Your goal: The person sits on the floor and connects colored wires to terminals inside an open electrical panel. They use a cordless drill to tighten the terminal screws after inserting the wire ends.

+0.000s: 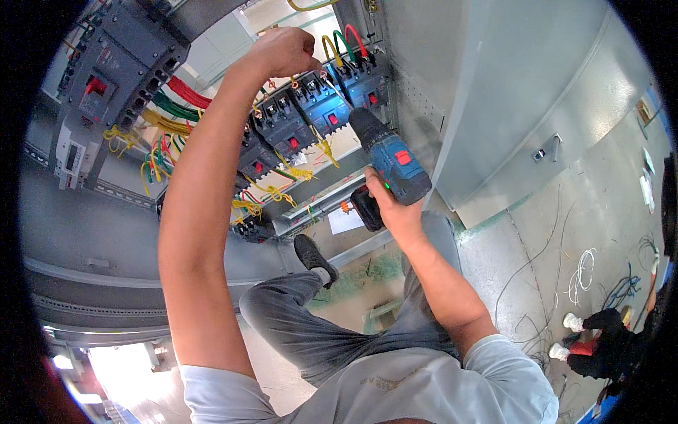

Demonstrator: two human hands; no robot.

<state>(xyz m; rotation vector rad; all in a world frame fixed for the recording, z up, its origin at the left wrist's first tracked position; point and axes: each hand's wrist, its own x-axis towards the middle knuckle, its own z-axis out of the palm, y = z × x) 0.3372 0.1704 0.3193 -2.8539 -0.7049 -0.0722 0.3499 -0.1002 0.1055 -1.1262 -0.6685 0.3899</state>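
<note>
My right hand [401, 218] grips a blue and black cordless drill [397, 164] by its handle. Its long thin bit [339, 92] reaches up and left to the top terminals of a dark circuit breaker [326, 107] with a red switch. My left hand [286, 53] is closed beside the tip of that bit, its fingers curled down over the terminals. Whatever the fingertips hold is hidden or too small to name. On the neighbouring breaker [367, 81], yellow, green and red wires [349, 44] bend up from the terminals.
A large breaker [113, 78] with thick red, green and yellow cables [176, 106] fills the left. Thin yellow wires [300, 172] dangle below the row. A grey cabinet door [508, 120] stands at the right. Cables [581, 272] and another person [600, 343] are on the floor side.
</note>
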